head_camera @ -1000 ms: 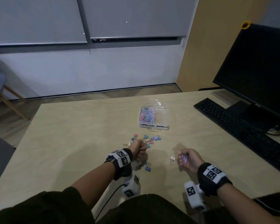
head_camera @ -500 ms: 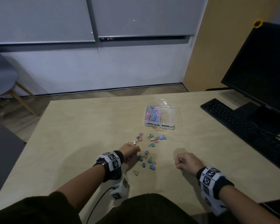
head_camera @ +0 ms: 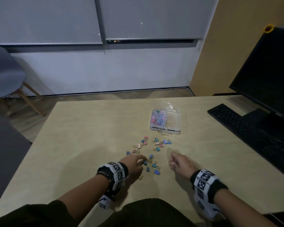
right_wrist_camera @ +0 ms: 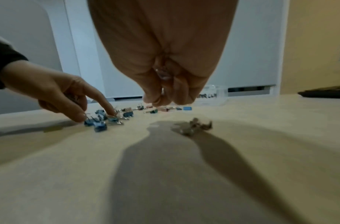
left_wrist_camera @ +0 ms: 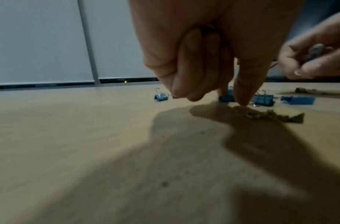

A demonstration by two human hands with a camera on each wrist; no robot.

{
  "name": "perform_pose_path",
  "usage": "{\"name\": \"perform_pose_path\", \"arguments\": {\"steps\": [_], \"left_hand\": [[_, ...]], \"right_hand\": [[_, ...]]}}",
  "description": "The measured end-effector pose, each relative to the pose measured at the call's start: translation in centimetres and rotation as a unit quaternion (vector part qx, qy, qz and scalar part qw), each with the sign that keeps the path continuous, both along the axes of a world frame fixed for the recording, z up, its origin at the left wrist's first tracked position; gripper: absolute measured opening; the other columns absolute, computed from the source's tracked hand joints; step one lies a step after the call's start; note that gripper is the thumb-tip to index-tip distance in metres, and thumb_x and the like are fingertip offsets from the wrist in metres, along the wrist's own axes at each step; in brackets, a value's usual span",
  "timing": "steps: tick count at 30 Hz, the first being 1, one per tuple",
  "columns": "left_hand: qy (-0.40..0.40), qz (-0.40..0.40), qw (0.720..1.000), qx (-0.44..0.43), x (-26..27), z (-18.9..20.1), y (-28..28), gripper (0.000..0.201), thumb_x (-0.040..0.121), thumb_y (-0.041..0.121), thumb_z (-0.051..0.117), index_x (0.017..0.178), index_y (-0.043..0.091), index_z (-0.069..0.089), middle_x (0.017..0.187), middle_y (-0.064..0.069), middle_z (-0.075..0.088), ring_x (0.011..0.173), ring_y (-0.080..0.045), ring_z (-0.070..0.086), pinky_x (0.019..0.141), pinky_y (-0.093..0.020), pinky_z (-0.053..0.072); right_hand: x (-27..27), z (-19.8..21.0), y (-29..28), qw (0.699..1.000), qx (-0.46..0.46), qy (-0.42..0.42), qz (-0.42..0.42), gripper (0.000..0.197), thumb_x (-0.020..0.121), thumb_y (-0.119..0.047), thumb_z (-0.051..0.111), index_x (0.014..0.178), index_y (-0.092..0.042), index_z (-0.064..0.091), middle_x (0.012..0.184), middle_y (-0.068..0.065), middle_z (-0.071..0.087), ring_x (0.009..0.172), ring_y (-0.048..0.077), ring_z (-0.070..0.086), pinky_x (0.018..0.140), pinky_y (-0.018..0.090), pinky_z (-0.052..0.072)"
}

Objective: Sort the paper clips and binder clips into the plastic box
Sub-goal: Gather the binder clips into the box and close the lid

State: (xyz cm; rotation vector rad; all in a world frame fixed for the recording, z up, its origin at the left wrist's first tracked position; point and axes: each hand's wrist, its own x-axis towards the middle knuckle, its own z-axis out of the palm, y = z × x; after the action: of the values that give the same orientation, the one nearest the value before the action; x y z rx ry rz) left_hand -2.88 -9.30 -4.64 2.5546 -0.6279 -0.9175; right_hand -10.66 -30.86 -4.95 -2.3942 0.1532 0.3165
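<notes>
A clear plastic box (head_camera: 174,112) stands mid-table; its left compartment holds coloured paper clips (head_camera: 158,119), and the right one looks empty. Several binder clips (head_camera: 156,143) lie scattered in front of it. My left hand (head_camera: 142,162) reaches into the near ones, with thumb and forefinger pinching a blue binder clip (left_wrist_camera: 225,97); the right wrist view shows the left hand (right_wrist_camera: 96,116) low on the table. To the right, my right hand (head_camera: 173,163) is a fist just above the table. It grips a bluish clip (left_wrist_camera: 315,50), and metal glints between its fingers (right_wrist_camera: 162,91).
A black keyboard (head_camera: 252,133) and a dark monitor (head_camera: 272,76) fill the table's right side. An olive binder clip (head_camera: 140,177) lies by my left wrist. A grey chair (head_camera: 5,76) stands on the floor at far left. The table's left half is bare wood.
My left hand has dropped from a raised fist to the near clips. My right hand has turned knuckles-up into a fist. The pale clip beside it is gone from the table.
</notes>
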Motion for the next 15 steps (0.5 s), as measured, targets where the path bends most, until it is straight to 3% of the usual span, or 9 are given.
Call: {"name": "perform_pose_path", "arguments": {"steps": [1,3,5,8,10,15], "left_hand": [[-0.007,-0.023,1.000,0.011,-0.2,0.0,-0.1,0.043,0.092,0.023,0.046,0.133,0.034,0.046,0.134,0.000,0.055,0.116,-0.019,0.054,0.101,-0.033,0.045],[-0.033,-0.044,0.998,0.021,-0.3,0.0,-0.2,0.039,0.095,0.026,0.043,0.132,0.036,0.048,0.130,0.001,0.059,0.112,-0.018,0.057,0.097,-0.031,0.047],[-0.051,-0.042,0.998,0.023,-0.1,0.1,0.0,0.034,0.096,0.031,0.042,0.129,0.035,0.053,0.127,0.003,0.061,0.110,-0.017,0.059,0.095,-0.030,0.048],[-0.071,-0.012,0.997,0.017,0.6,0.0,0.7,0.033,0.097,0.037,0.040,0.127,0.032,0.054,0.129,0.002,0.061,0.109,-0.018,0.061,0.094,-0.031,0.049],[-0.088,0.024,0.996,0.006,1.1,0.1,1.1,0.036,0.097,0.041,0.039,0.127,0.028,0.054,0.127,-0.001,0.061,0.107,-0.020,0.062,0.091,-0.031,0.048],[-0.078,0.116,0.990,-0.030,2.5,1.1,0.9,0.025,0.092,0.029,0.052,0.110,0.015,0.064,0.112,-0.008,0.065,0.090,-0.020,0.059,0.076,-0.025,0.043]], "right_hand": [[0.3,0.2,0.6,1.000,-0.004,0.003,0.020,0.016,0.091,-0.008,0.046,0.093,-0.023,0.051,0.083,-0.012,0.050,0.077,0.005,0.051,0.068,0.014,0.041],[1.1,0.3,1.9,0.996,-0.053,0.017,0.066,0.031,0.095,-0.020,0.044,0.124,-0.031,0.046,0.099,-0.009,0.051,0.090,0.007,0.051,0.078,0.018,0.040],[1.9,0.2,3.2,0.984,-0.129,0.041,0.114,0.043,0.095,-0.024,0.042,0.134,-0.040,0.034,0.103,0.000,0.047,0.090,0.016,0.048,0.080,0.026,0.040],[2.8,-0.3,4.2,0.965,-0.198,0.071,0.157,0.054,0.093,-0.014,0.042,0.136,-0.043,0.027,0.110,0.007,0.048,0.092,0.023,0.051,0.079,0.034,0.045],[3.1,-0.3,4.0,0.965,-0.205,0.077,0.145,0.053,0.092,-0.011,0.042,0.135,-0.038,0.027,0.115,0.009,0.048,0.099,0.027,0.053,0.083,0.037,0.047],[3.3,-0.5,2.4,0.987,-0.131,0.045,0.081,0.033,0.090,-0.004,0.040,0.117,-0.019,0.052,0.121,0.006,0.050,0.105,0.022,0.052,0.093,0.033,0.044]]}}
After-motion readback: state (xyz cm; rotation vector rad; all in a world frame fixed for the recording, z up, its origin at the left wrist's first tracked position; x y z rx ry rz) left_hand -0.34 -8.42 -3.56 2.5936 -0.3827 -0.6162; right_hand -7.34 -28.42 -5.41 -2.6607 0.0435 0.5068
